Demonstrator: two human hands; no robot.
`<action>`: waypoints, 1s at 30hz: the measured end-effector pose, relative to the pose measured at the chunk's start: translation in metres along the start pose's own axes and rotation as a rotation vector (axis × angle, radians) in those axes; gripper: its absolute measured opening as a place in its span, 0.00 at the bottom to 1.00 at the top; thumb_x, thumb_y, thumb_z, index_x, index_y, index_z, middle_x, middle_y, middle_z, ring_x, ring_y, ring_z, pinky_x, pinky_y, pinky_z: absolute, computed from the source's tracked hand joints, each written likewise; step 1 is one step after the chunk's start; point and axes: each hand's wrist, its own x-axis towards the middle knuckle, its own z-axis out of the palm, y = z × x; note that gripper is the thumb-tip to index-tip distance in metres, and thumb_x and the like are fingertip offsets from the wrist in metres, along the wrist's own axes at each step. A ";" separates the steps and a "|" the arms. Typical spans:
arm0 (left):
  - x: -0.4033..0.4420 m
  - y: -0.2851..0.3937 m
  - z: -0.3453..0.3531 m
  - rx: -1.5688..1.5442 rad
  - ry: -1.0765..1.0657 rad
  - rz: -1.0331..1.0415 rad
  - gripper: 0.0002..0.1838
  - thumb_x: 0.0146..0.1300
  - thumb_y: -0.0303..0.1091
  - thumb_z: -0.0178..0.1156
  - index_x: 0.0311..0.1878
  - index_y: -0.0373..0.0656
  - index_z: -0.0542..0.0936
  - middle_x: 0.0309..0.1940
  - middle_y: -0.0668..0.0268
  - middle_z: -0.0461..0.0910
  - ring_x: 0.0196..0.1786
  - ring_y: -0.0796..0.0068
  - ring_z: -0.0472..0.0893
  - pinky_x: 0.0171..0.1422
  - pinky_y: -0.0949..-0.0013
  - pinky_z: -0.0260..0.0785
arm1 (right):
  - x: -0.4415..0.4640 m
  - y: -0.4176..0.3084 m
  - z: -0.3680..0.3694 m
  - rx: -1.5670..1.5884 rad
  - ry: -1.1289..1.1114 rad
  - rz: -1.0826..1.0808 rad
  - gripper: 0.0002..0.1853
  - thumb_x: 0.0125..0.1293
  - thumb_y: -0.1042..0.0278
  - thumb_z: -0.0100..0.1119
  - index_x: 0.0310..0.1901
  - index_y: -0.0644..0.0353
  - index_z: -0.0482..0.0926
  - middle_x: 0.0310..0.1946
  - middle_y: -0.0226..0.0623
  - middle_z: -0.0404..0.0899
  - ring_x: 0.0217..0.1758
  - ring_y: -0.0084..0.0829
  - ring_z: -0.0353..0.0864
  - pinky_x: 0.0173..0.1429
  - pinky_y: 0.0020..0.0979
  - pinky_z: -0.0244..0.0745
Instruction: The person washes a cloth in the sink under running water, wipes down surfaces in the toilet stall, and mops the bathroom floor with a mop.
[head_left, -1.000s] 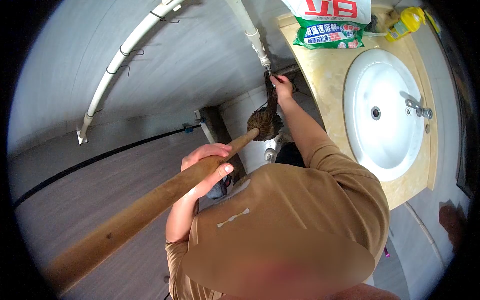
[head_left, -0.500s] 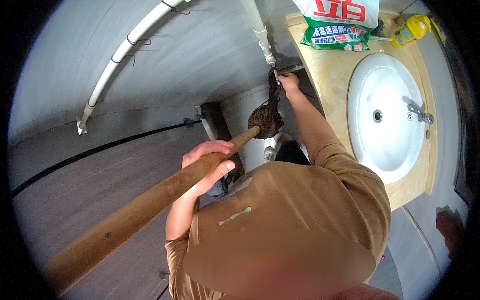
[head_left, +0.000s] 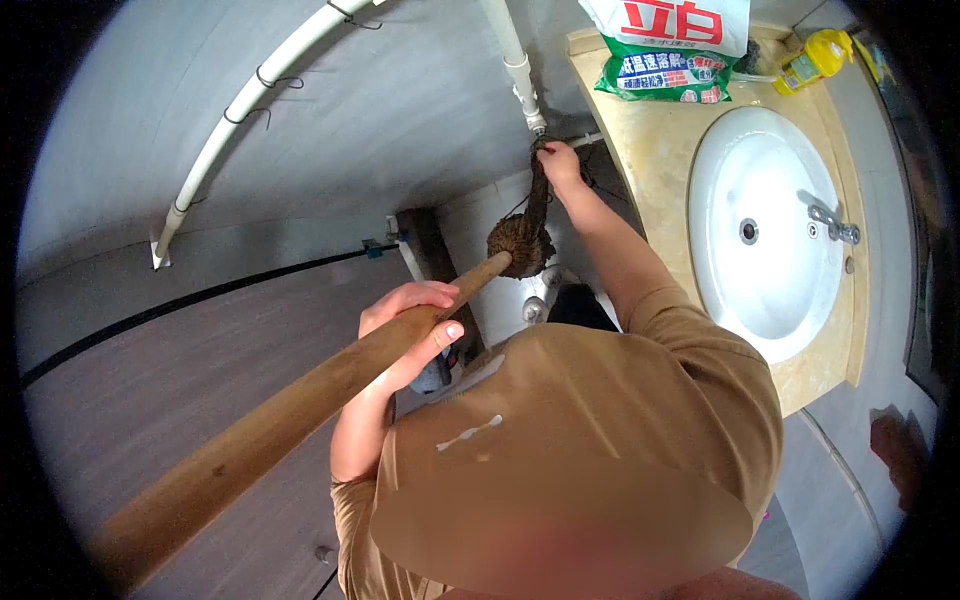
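Observation:
A long wooden mop handle [head_left: 300,405] runs from the lower left up to a dark brown mop head [head_left: 520,245] near the middle. My left hand [head_left: 412,330] is wrapped round the handle, thumb on its near side. Beyond the mop head, its dark strands stretch up toward a tap at the foot of a white pipe [head_left: 520,85]. My right hand [head_left: 560,165] is closed on the upper end of the strands, just below the tap, which is mostly hidden.
At the right, a beige counter [head_left: 640,145] holds a white basin [head_left: 768,290] with a faucet [head_left: 835,225]. A green and white bag [head_left: 668,60] and a yellow bottle [head_left: 815,62] stand at its far end. Another white pipe [head_left: 230,130] runs along the left wall.
My right hand has moved from beside the tap onto the top of the mop strands. My left hand keeps its hold on the handle. The view has shifted slightly.

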 end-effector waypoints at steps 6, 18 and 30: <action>-0.006 -0.008 -0.001 -0.039 0.085 -0.053 0.13 0.48 0.32 0.66 0.35 0.38 0.75 0.39 0.58 0.79 0.44 0.69 0.77 0.49 0.69 0.68 | 0.022 -0.039 0.035 -0.624 -0.410 -0.276 0.12 0.54 0.69 0.52 0.40 0.61 0.77 0.37 0.49 0.77 0.41 0.50 0.75 0.44 0.40 0.71; -0.064 -0.080 0.009 -0.177 0.351 -0.277 0.15 0.50 0.34 0.66 0.40 0.41 0.75 0.41 0.65 0.78 0.42 0.77 0.75 0.49 0.72 0.67 | -0.180 -0.238 -0.006 0.478 -1.408 -0.742 0.33 0.52 0.70 0.63 0.61 0.54 0.62 0.60 0.34 0.63 0.64 0.32 0.61 0.61 0.35 0.63; -0.247 -0.155 0.031 -0.086 0.668 -0.423 0.39 0.46 0.35 0.67 0.62 0.40 0.60 0.58 0.54 0.66 0.61 0.64 0.64 0.60 0.65 0.57 | -0.363 -0.226 0.077 0.252 -1.348 -0.534 0.15 0.47 0.62 0.69 0.30 0.59 0.74 0.25 0.26 0.73 0.32 0.20 0.71 0.41 0.25 0.66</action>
